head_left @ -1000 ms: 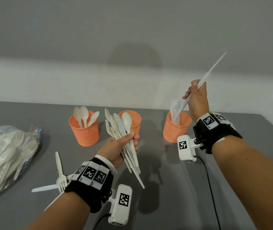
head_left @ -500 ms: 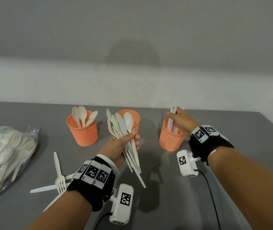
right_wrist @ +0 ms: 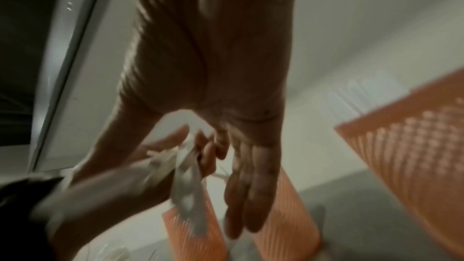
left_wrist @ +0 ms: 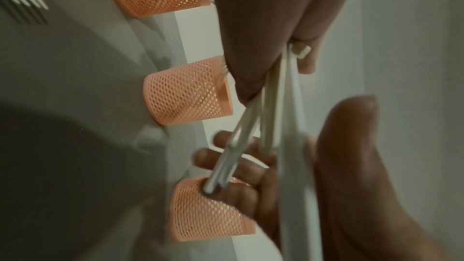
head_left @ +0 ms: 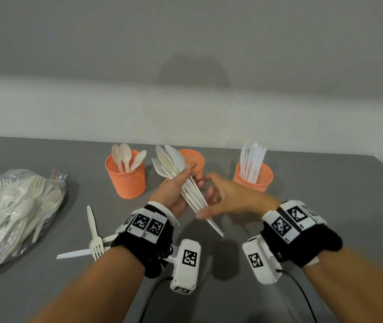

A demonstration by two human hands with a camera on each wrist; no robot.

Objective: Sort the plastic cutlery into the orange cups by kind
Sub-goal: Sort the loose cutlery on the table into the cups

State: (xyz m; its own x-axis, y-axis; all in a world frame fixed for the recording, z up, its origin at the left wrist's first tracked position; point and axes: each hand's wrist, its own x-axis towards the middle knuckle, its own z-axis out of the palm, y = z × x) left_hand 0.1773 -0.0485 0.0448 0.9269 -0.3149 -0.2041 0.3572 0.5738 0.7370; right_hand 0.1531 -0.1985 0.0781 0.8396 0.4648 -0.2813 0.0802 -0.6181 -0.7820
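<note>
A fanned bundle of cream plastic cutlery sits gripped in the left hand, raised above the grey worktop in front of the middle orange cup. The right hand hovers beside the handles, fingers loose and spread, holding nothing. The left cup holds spoons, the right cup knives. A loose fork and a bag of cutlery lie left; the worktop's right edge is near.

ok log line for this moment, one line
left hand grips cutlery bundle | right hand open, reaching to bundle | right cup: knives | left cup: spoons
</note>
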